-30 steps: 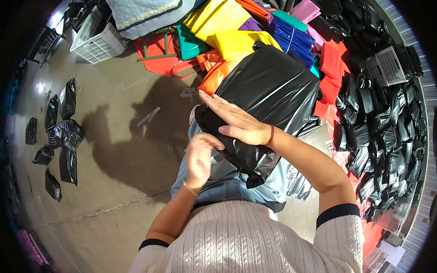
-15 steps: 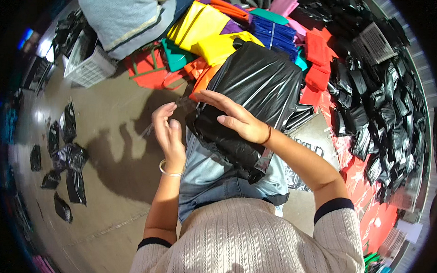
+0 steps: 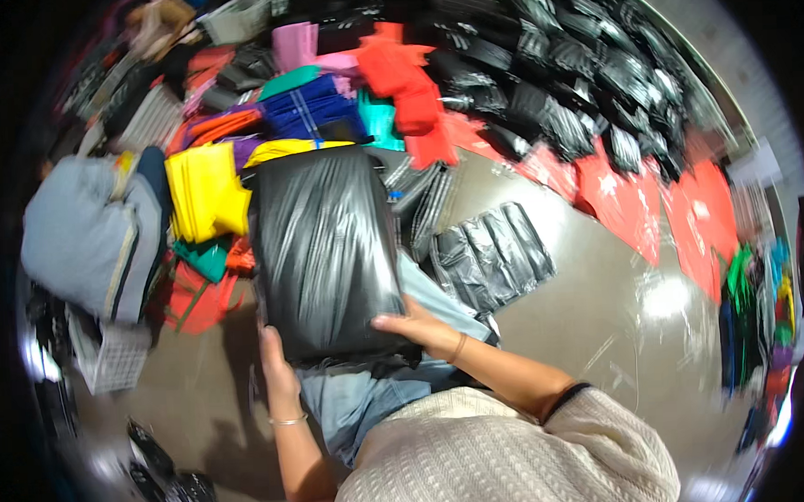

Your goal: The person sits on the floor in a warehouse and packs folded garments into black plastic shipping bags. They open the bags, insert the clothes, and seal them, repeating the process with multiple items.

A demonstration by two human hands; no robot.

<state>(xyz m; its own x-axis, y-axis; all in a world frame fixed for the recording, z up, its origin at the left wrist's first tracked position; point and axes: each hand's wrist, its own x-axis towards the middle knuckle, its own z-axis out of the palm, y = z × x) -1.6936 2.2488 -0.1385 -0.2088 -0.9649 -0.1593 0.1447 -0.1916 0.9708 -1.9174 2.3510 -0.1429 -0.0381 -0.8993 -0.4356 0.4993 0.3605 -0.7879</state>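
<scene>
A large black plastic package, flat and rectangular with a shiny, creased surface, is held above my lap. My left hand grips its lower left edge, with the other fingers hidden behind or under it. At the lower right corner my right hand is closed on the package, thumb on the top face and fingers tucked beneath. Behind its far end lie folded yellow bags and a strapped dark blue stack.
Wrapped black packets lie on the floor at right, with more piled at far right. Red sheets spread below that pile. At left are a grey-blue cloth bundle and a white plastic basket. More black packets sit lower left.
My hands, open and raised beside the package before, now grip its near edges. The package has straightened and its near end is gathered in. My view has turned to the right.
</scene>
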